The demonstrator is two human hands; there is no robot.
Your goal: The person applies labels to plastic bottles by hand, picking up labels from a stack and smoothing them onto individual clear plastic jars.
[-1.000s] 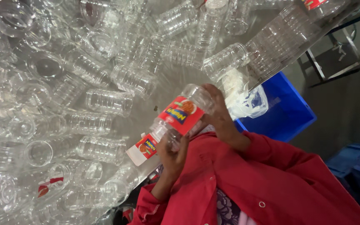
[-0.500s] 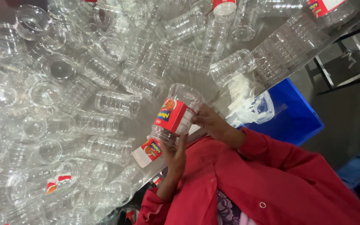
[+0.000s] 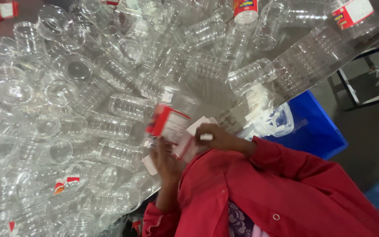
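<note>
Clear plastic jar (image 3: 172, 120), ribbed, with a red-and-white label partly wrapped round its body, is held between both hands just at the near table edge, at about 6 o'clock of the heap. Right hand (image 3: 218, 138) is closed over the jar's near end at 3 o'clock of the label, fingers curled down on it. Left hand (image 3: 165, 160) clasps from below at 6 o'clock, its thumb up against the label's lower edge. Both grips are clamped on the jar; the jar lies tilted, not upright.

Judgement on the step in hand, pressing the label on: the free white flap near the right hand looks unstuck, so it should go down from the stuck side outward, the thumb sweeping round the ribs rather than dabbing, to avoid creases. The left hand should only steady and turn the jar; squeezing thin plastic would buckle the wall under the label.

Outward: a heap of empty clear jars (image 3: 88, 105) covers the table from 9 to 1 o'clock, most bare. Two labelled jars (image 3: 352, 15) lie at 1 o'clock. A crumpled clear plastic bag (image 3: 273, 120) sits at 3 o'clock, touching a blue crate (image 3: 316, 131) beyond the edge. Red sleeves (image 3: 286, 184) fill 5 o'clock.
</note>
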